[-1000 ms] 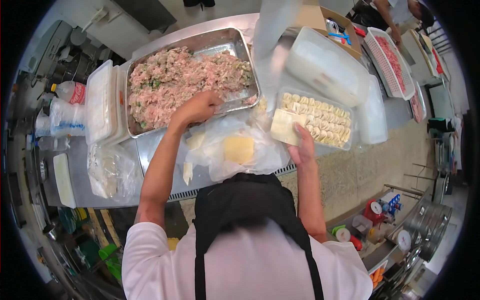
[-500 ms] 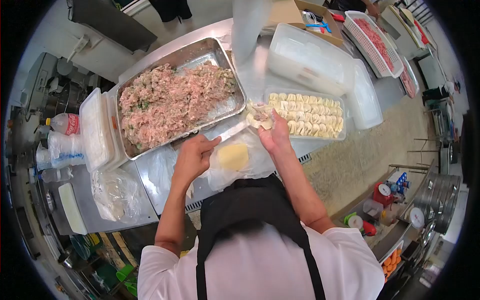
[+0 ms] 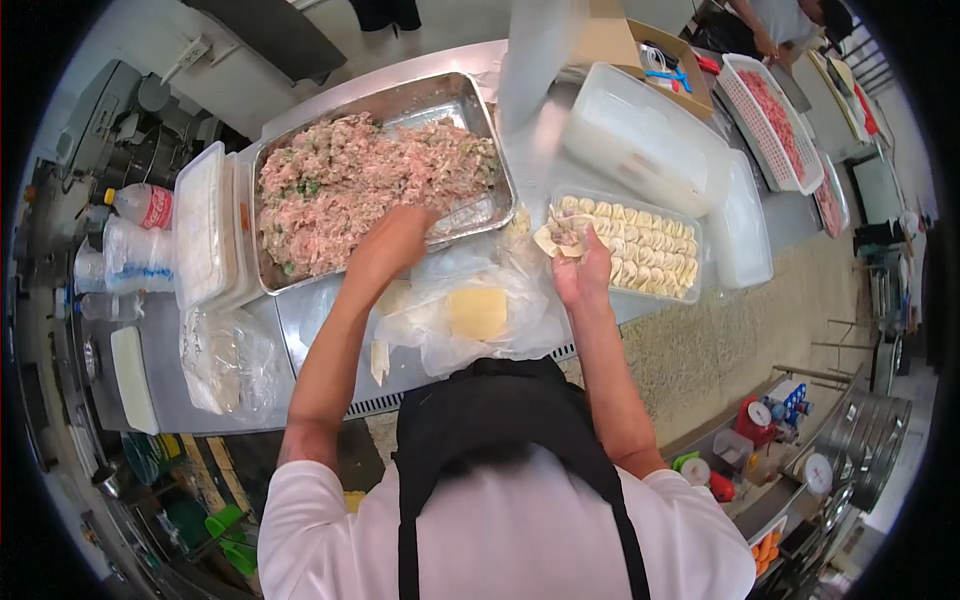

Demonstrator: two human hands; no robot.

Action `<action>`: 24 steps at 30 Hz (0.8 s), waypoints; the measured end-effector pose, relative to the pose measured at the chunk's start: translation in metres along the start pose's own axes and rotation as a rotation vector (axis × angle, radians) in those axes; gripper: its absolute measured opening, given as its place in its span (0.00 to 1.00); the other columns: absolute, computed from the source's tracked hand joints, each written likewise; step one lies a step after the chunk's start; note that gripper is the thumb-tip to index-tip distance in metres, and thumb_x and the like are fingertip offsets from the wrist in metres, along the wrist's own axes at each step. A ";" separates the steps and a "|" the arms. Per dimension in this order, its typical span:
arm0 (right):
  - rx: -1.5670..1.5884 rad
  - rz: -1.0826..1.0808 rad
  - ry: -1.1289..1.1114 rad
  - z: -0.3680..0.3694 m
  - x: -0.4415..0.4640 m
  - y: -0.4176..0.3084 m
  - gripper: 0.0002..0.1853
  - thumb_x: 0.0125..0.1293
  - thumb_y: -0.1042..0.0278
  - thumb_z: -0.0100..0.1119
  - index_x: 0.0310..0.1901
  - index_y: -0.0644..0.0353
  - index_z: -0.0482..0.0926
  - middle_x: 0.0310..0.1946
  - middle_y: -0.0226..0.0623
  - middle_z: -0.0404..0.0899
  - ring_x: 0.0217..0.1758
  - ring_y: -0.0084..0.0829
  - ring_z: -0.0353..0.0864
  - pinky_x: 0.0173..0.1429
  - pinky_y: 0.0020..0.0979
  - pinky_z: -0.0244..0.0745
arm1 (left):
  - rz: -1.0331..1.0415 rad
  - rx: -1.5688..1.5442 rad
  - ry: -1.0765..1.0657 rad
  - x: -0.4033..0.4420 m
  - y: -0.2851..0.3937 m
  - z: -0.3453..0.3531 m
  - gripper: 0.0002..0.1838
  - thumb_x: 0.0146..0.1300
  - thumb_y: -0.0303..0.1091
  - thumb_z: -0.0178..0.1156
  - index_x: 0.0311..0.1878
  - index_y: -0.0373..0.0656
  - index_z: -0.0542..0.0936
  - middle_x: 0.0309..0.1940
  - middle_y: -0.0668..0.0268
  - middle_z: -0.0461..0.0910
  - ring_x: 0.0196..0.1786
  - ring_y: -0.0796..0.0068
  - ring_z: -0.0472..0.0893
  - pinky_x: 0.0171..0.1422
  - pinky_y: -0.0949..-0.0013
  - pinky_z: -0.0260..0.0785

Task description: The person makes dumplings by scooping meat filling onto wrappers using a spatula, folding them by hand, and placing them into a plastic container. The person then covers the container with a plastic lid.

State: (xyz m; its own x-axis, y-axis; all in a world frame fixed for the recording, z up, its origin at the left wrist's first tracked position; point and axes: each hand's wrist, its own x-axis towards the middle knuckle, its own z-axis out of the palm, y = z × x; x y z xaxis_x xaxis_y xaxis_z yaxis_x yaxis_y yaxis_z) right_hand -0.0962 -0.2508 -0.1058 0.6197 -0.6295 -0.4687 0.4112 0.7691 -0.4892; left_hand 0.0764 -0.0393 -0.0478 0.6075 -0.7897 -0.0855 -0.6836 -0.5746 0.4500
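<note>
My left hand (image 3: 395,240) is closed over the near rim of a metal tray (image 3: 508,175) of minced meat (image 3: 350,185). It grips a flat filling spatula, whose pale blade is hard to make out against the tray. My right hand (image 3: 585,268), fingers curled, holds up a dumpling wrapper (image 3: 547,240) with some meat filling on it. Right beside that hand is a clear plastic container (image 3: 690,290) with rows of folded dumplings (image 3: 635,240). Between my forearms, a stack of yellowish wrappers (image 3: 477,313) lies on a plastic bag (image 3: 425,325).
Lidded white containers (image 3: 200,235) and a cola bottle (image 3: 143,205) stand left of the tray. Translucent tubs (image 3: 645,135) sit behind the dumplings. A white basket of meat (image 3: 770,125) is at far right, near another person (image 3: 770,35). A blurred pale column (image 3: 535,70) rises behind.
My left hand has moved from the wrapper to the meat tray, taking the spatula with it. The right hand still holds the wrapper with filling. The whole view has shifted slightly.
</note>
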 end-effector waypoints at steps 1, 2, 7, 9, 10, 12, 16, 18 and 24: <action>-0.005 0.005 -0.007 0.002 -0.001 0.000 0.24 0.80 0.62 0.40 0.68 0.71 0.67 0.65 0.46 0.73 0.70 0.41 0.72 0.77 0.43 0.63 | 0.000 0.072 -0.057 0.011 0.003 0.002 0.14 0.54 0.23 0.57 0.45 0.35 0.83 0.38 0.41 0.82 0.45 0.41 0.83 0.49 0.47 0.74; -0.012 0.009 -0.016 0.004 -0.002 0.000 0.24 0.80 0.62 0.40 0.68 0.71 0.67 0.66 0.46 0.73 0.70 0.41 0.71 0.77 0.43 0.63 | -0.005 0.071 -0.052 0.021 0.007 0.003 0.14 0.54 0.23 0.57 0.45 0.35 0.83 0.38 0.41 0.82 0.45 0.41 0.83 0.49 0.47 0.74; -0.002 -0.021 0.015 0.003 -0.011 -0.011 0.24 0.80 0.62 0.41 0.69 0.71 0.66 0.66 0.45 0.73 0.71 0.40 0.70 0.78 0.43 0.61 | 0.013 0.174 -0.323 0.028 0.021 -0.001 0.14 0.55 0.23 0.57 0.45 0.36 0.83 0.36 0.42 0.83 0.40 0.40 0.82 0.45 0.50 0.75; -0.029 -0.018 -0.091 -0.014 -0.006 -0.011 0.22 0.79 0.62 0.46 0.65 0.69 0.70 0.62 0.44 0.76 0.66 0.40 0.75 0.75 0.43 0.66 | 0.099 0.099 -0.308 0.020 0.001 -0.012 0.15 0.56 0.22 0.56 0.47 0.38 0.84 0.34 0.45 0.83 0.35 0.44 0.81 0.42 0.53 0.74; -0.023 -0.021 -0.082 -0.015 -0.006 -0.010 0.22 0.79 0.62 0.46 0.65 0.69 0.70 0.62 0.44 0.76 0.66 0.40 0.75 0.75 0.43 0.66 | 0.172 0.019 -0.279 0.017 0.001 -0.019 0.17 0.57 0.21 0.56 0.49 0.39 0.85 0.33 0.47 0.84 0.31 0.48 0.79 0.40 0.56 0.74; -0.048 0.020 -0.053 -0.012 -0.004 -0.004 0.22 0.78 0.62 0.46 0.65 0.69 0.70 0.62 0.44 0.77 0.67 0.41 0.74 0.75 0.45 0.65 | 0.069 -0.185 -0.276 -0.001 0.015 -0.034 0.18 0.56 0.19 0.56 0.49 0.40 0.86 0.31 0.47 0.83 0.31 0.51 0.79 0.40 0.57 0.73; -0.011 0.064 -0.042 0.005 -0.008 0.004 0.22 0.80 0.61 0.43 0.66 0.69 0.70 0.62 0.46 0.75 0.68 0.43 0.73 0.77 0.47 0.64 | 0.089 -0.580 -0.102 -0.028 0.019 -0.005 0.24 0.56 0.16 0.58 0.55 0.45 0.85 0.26 0.52 0.80 0.30 0.59 0.80 0.38 0.61 0.70; 0.068 0.201 -0.032 0.017 -0.012 0.003 0.24 0.81 0.61 0.38 0.67 0.70 0.68 0.64 0.49 0.73 0.69 0.46 0.72 0.77 0.48 0.63 | 0.304 -0.490 0.066 -0.031 0.026 0.025 0.23 0.57 0.17 0.60 0.55 0.48 0.86 0.25 0.54 0.78 0.28 0.58 0.78 0.36 0.60 0.69; 0.107 0.089 0.001 0.010 -0.005 -0.003 0.24 0.81 0.60 0.37 0.67 0.72 0.67 0.64 0.50 0.73 0.68 0.44 0.72 0.76 0.47 0.64 | 0.176 -0.209 0.119 -0.063 0.055 0.011 0.21 0.58 0.21 0.63 0.55 0.50 0.87 0.24 0.57 0.73 0.27 0.58 0.75 0.34 0.58 0.68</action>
State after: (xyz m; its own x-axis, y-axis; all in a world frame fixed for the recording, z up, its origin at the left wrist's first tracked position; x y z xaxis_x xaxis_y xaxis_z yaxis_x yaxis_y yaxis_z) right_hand -0.0932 -0.2485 -0.0946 0.6566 -0.5581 -0.5074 0.4234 0.8294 -0.3644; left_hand -0.0040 -0.0241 -0.0273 0.5384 -0.8355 0.1096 -0.6922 -0.3644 0.6230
